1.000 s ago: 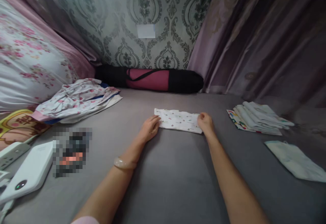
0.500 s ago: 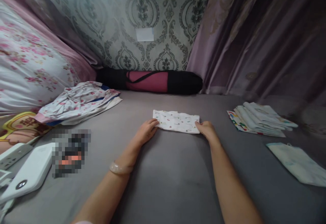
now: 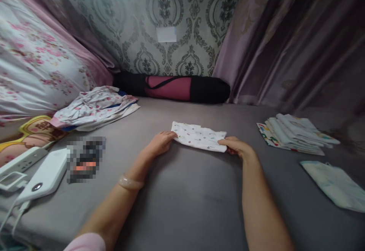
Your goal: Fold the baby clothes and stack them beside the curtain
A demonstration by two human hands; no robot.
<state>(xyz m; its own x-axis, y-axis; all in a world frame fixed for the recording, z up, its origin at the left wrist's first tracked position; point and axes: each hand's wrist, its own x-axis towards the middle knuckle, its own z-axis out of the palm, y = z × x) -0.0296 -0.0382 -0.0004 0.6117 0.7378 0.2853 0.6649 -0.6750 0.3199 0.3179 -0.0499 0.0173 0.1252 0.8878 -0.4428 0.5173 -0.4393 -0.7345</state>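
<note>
I can't read any text from here: cushion (image 3: 35, 139) lettering (image 3: 42, 124) and power bank (image 3: 50, 171) display (image 3: 37, 186) too small to tell.

Object (image 3: 86, 160) left of the left hand (image 3: 161, 143) is pixelated, unidentifiable. Pale item (image 3: 332, 185) right of the right hand (image 3: 236, 146) is cut off at picture edge.

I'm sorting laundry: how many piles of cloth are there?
2: a rumpled heap left of the left hand, and a folded stack right of the right hand. The held cloth and the flat piece at far right are not piles.
</note>
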